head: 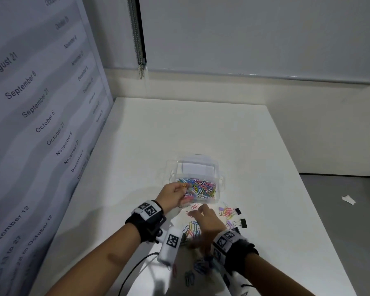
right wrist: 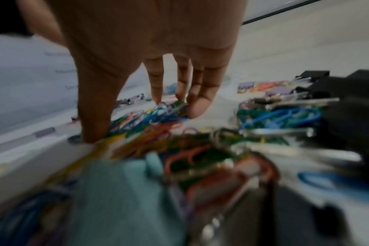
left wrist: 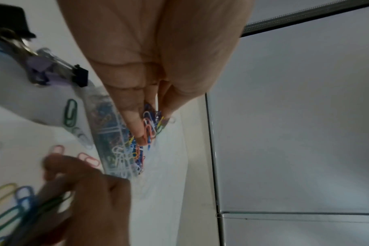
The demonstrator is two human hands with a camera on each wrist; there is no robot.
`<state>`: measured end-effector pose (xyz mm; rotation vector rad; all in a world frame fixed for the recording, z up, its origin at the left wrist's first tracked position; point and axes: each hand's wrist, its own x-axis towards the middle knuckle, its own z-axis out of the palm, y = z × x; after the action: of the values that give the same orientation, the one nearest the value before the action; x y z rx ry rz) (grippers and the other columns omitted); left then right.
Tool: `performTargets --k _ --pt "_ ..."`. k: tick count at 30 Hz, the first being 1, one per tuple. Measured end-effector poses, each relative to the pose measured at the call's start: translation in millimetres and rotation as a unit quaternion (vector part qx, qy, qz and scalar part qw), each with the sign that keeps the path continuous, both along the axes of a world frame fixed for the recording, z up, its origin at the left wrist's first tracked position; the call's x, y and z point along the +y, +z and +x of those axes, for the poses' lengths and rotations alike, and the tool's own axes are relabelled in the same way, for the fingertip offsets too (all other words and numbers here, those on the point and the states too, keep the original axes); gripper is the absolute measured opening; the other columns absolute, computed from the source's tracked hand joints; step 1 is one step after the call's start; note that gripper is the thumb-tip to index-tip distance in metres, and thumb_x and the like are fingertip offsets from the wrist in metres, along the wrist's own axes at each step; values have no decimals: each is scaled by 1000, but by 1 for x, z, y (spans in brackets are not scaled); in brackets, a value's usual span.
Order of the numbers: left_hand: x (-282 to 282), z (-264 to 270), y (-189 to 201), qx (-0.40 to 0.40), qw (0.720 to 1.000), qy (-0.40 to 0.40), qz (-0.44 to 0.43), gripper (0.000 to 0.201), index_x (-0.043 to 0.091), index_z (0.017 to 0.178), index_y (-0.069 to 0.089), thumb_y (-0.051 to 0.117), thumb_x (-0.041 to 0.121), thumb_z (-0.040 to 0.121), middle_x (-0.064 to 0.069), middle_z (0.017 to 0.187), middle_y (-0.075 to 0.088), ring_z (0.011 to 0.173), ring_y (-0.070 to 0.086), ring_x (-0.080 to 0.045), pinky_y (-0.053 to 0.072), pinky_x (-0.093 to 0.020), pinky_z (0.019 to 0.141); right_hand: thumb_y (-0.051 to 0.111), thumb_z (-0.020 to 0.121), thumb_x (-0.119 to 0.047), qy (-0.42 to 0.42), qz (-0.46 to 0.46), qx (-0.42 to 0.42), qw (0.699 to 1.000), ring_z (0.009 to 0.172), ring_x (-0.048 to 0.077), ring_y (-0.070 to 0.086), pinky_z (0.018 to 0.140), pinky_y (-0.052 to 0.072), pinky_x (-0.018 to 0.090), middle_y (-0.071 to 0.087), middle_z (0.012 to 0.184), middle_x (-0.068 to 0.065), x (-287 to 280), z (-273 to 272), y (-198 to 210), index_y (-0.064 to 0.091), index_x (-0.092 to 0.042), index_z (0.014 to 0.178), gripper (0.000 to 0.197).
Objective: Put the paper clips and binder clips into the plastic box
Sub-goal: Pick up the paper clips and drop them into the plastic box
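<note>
You see a white table [head: 201, 129], a dated wall banner [head: 41, 92] at left, and a paper scrap [head: 348, 199] on the floor.

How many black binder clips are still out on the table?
3 visible: one beside the pink paper clips, one nearer the person, one partly hidden by the right wrist. More may be hidden.

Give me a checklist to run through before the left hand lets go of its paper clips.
1. Plastic box open, lid off: ok.
2. Left hand pinching a bunch of paper clips: ok.
3. Left hand over the box opening: ok, at its near-left edge, so some could spill.
4. Right hand clear of the box: ok, it is down on the loose paper clips.
5. Binder clips in the box: not ok, still on the table.
6. Right hand's grip on anything: cannot tell, blurred.
</note>
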<state>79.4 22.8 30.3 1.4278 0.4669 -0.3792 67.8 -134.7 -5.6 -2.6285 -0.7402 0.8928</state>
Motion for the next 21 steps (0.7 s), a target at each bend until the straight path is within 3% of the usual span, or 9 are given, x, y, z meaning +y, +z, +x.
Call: performTargets --k 3,6,8,10,13,14,15,18,21 --pt "-4 8 7 10 1000 -3 -19 34 -2 130 46 38 -1 97 -10 101 57 79 62 -11 52 -15 72 77 67 -31 8 42 16 999 109 30 47 93 42 35 43 121 19 0 -7 -7 50 -13 126 67" --pt "-2 10 2 32 998 -5 -59 39 1 134 43 42 1 96 -10 124 53 123 49 -23 41 -31 107 58 64 -40 -49 64 30 996 95 31 58 82 45 32 59 104 18 -2 -9 -1 65 -12 101 47" --pt "2 7 -2 20 998 -5 -58 40 1 134 44 42 -1 95 -10 133 51 132 43 -23 31 -34 114 54 67 -30 -67 73 32 995 95 29 60 78 42 24 66 100 14 -5 -4 4 68 -11 96 37" --pt "5 2 -3 -11 1000 -10 -13 38 2 131 48 43 -4 93 -5 126 55 123 50 -20 40 -26 104 54 76 -10 -81 74 32 993 95 21 61 73 35 15 70 101 9 -10 4 11 71 -11 95 25" --pt "9 -9 -5 -49 996 -42 68 29 4 114 59 43 -8 92 1 96 64 88 61 -14 51 -9 67 53 77 -2 -136 105 2 985 77 10 57 70 39 12 68 84 1 -14 20 18 74 -12 86 25" --pt "10 -14 -8 -55 991 -60 102 27 2 109 61 42 -8 92 -1 91 65 82 61 -15 50 -8 63 55 77 -2 -151 111 -6 982 75 9 56 69 42 14 68 82 1 -14 24 24 74 -12 84 23" --pt "11 -18 -10 -61 984 -79 146 27 2 107 62 42 -7 92 -4 92 66 82 61 -18 50 -10 67 57 78 -3 -159 118 -13 980 73 9 56 69 44 15 70 84 2 -14 29 29 74 -12 82 20" --pt "9 -30 -13 -87 920 -191 332 31 5 118 58 47 2 89 -9 123 59 111 56 -19 43 -24 98 59 78 -3 -180 143 -30 973 74 10 58 72 49 18 74 88 7 -10 45 47 74 -11 83 18" --pt "2 -38 -16 -132 825 -328 441 57 4 139 36 55 20 88 -13 144 35 135 34 -24 26 -27 112 56 77 0 -215 185 -60 957 77 13 60 62 40 0 74 89 10 -5 61 56 74 -9 86 22"
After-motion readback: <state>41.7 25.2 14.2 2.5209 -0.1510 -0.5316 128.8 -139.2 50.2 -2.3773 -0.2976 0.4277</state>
